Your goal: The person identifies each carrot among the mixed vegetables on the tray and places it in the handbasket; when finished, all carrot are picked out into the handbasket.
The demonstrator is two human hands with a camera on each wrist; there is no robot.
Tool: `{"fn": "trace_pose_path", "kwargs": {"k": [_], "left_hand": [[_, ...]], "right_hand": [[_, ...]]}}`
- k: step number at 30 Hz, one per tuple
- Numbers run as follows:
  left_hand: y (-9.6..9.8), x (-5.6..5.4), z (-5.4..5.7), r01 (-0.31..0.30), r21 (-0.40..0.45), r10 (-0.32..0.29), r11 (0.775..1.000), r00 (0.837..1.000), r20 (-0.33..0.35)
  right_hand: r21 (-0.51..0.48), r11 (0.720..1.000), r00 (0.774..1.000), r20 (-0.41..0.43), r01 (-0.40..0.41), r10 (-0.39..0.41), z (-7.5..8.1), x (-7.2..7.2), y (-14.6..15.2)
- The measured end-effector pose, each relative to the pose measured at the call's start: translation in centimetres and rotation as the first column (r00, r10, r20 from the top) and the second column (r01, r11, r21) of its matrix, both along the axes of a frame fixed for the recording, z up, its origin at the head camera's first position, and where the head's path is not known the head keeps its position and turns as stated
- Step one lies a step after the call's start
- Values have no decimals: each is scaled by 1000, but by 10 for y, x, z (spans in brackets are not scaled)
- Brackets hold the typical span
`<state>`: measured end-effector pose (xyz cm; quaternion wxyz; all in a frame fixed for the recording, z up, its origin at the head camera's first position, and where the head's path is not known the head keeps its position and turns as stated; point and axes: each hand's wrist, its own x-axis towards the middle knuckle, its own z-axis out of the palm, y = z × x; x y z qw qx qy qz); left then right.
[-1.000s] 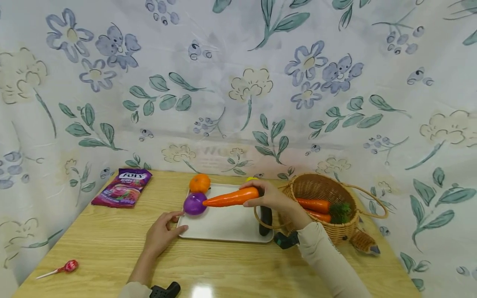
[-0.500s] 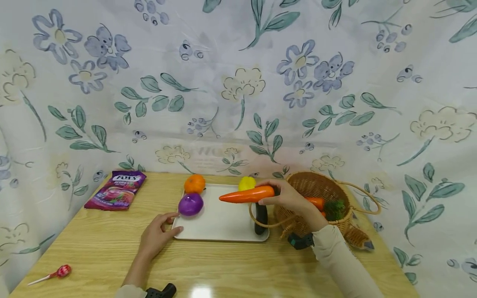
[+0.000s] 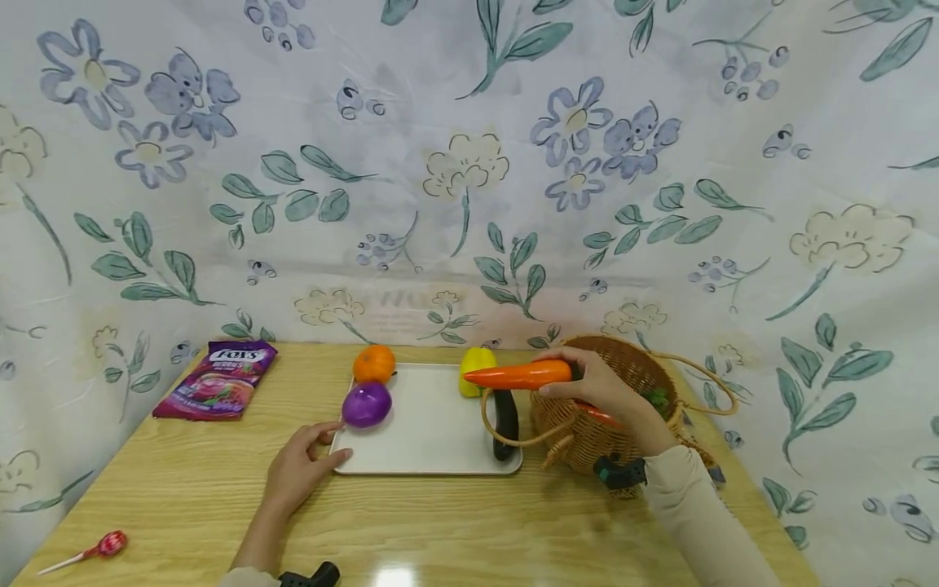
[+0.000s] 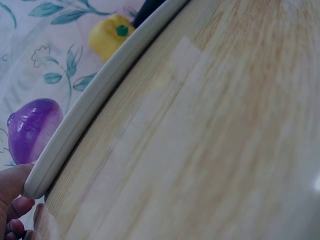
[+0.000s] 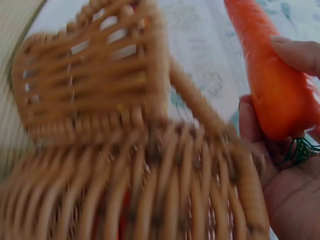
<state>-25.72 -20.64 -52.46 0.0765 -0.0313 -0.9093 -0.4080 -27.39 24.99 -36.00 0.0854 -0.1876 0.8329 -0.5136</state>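
My right hand (image 3: 594, 383) holds an orange toy carrot (image 3: 521, 376) by its thick end, beside the wicker basket (image 3: 565, 440). In the right wrist view, thumb and fingers wrap the carrot (image 5: 270, 85), and green strands show at its end. My left hand (image 3: 301, 465) grips the front left corner of a white tray (image 3: 433, 444); the left wrist view shows the thumb on the tray's rim (image 4: 75, 125) and fingers below. On the tray lie a purple onion (image 3: 367, 405), an orange fruit (image 3: 374, 364), a yellow bell pepper (image 3: 478, 371) and a long dark vegetable (image 3: 506, 424).
Another carrot (image 3: 597, 413) is partly hidden behind the right arm, at the basket. Green leaves (image 3: 656, 399) show inside the basket, whose handle (image 3: 513, 443) loops over the tray's right end. A candy bag (image 3: 218, 381) lies back left, a lollipop (image 3: 110, 544) front left.
My right hand has moved right with the carrot, from over the tray towards the basket, uncovering the yellow pepper. The left hand stays at the tray's corner. The head view has turned slightly right.
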Motion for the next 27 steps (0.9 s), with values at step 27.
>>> {"fn": "trace_pose_path", "kwargs": {"k": [27], "left_hand": [[2,2,2,7,-24,-7,1000,1000,3]], "right_hand": [[21,981,981,11,193,-193,3,22,97]]}}
